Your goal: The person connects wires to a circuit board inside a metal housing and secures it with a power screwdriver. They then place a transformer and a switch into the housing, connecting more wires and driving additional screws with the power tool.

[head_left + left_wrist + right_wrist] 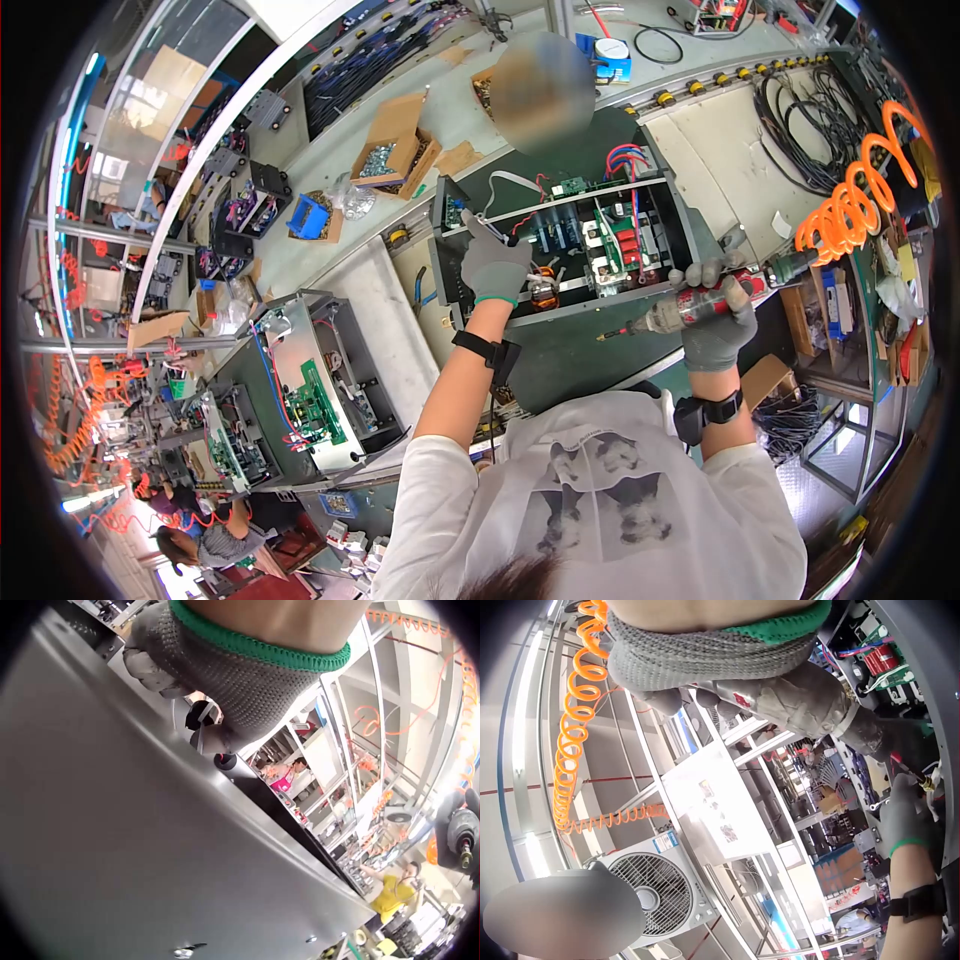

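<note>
In the head view a dark metal chassis [575, 305] holds green boards, black capacitors and a copper coil [543, 287]. My gloved left hand [495, 265] is over its left part, fingers pointing to the left wall, pinching a pale cable [512, 177] near its end. The left wrist view shows this hand [232, 682] curled above the metal wall [165, 817]; its fingertips are partly hidden. My gloved right hand [718, 325] grips a red and grey power screwdriver [680, 308] outside the chassis's lower right edge, bit pointing left. That screwdriver [802, 701] crosses the right wrist view.
An orange coiled hose [850, 215] runs from the screwdriver's rear to the upper right. Cardboard boxes of screws [388, 150] and a blue bin [309, 216] stand beyond the chassis. Another open chassis [325, 390] lies at left. Black cables [810, 125] are coiled at upper right.
</note>
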`<state>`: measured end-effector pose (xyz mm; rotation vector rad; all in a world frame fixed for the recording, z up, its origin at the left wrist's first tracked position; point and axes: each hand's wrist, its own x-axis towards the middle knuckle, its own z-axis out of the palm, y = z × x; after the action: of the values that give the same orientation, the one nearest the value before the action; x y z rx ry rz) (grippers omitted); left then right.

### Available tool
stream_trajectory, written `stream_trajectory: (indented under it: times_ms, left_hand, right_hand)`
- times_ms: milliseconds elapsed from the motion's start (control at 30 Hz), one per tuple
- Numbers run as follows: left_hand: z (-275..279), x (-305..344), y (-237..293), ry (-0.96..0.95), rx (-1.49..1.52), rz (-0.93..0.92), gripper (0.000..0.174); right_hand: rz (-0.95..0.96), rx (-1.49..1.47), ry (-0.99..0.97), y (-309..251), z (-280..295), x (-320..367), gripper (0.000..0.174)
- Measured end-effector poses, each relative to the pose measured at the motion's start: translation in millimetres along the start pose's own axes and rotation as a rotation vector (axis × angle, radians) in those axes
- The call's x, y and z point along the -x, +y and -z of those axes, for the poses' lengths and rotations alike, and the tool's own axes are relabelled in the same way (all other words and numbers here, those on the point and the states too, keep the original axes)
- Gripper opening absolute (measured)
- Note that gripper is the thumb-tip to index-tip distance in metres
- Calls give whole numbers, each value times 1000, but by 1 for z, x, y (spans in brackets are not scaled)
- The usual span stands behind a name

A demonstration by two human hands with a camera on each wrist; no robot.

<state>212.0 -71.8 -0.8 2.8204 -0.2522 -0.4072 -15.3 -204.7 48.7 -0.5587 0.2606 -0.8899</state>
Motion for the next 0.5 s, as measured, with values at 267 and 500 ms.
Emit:
stream_trajectory:
  times_ms: [267,500]
  left_hand:
    - [-5,-13,-3,53,-141,-87,67]
    - [-4,-19,-13,42,-96,-149,81]
  right_hand:
    - [-110,38,102,6,19,2,30]
    - [-641,123,-34,17,-7,-37,25]
